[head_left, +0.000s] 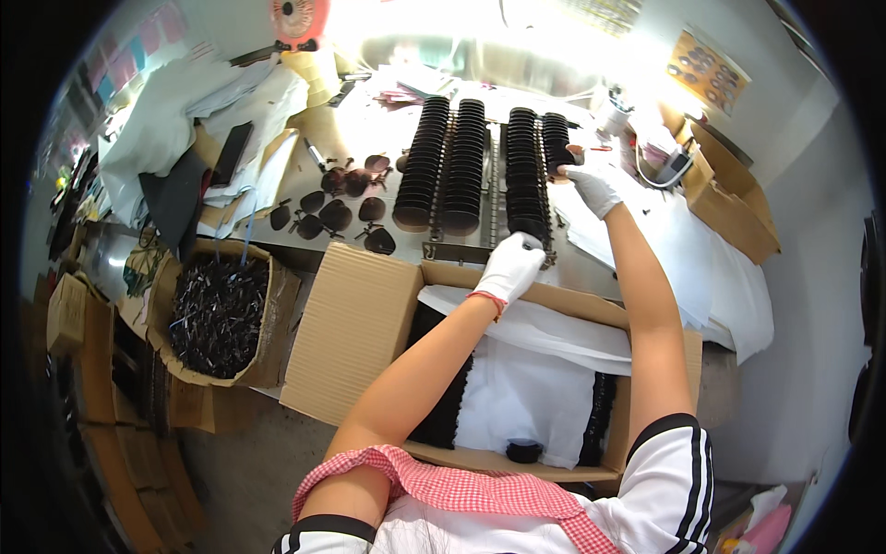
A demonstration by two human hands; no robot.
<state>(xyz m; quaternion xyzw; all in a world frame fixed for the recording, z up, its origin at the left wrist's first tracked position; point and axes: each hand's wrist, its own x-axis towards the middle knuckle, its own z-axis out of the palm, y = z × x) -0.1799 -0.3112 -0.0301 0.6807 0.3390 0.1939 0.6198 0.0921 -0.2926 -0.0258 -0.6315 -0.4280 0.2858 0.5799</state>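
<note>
Dark sunglass lenses stand on edge in a metal rack (496,185), packed in long rows (463,166). My left hand (510,268), in a white glove, is at the near end of the third row (526,175), its bent fingers closed on a dark lens (529,231). My right hand (595,188), also gloved, reaches the near end of the shorter fourth row (556,134). Its fingertips pinch the edge of a dark lens (559,162) there. Below my hands is an open carton (351,323) with white sheets (517,388) over rows of black lenses (438,397).
Loose dark lenses (336,215) lie left of the rack. A box of black scraps (221,314) stands at the left. Papers (249,120) and a dark phone-like slab (232,153) lie behind it. At right are white sheets (701,277) and an open cardboard box (734,194).
</note>
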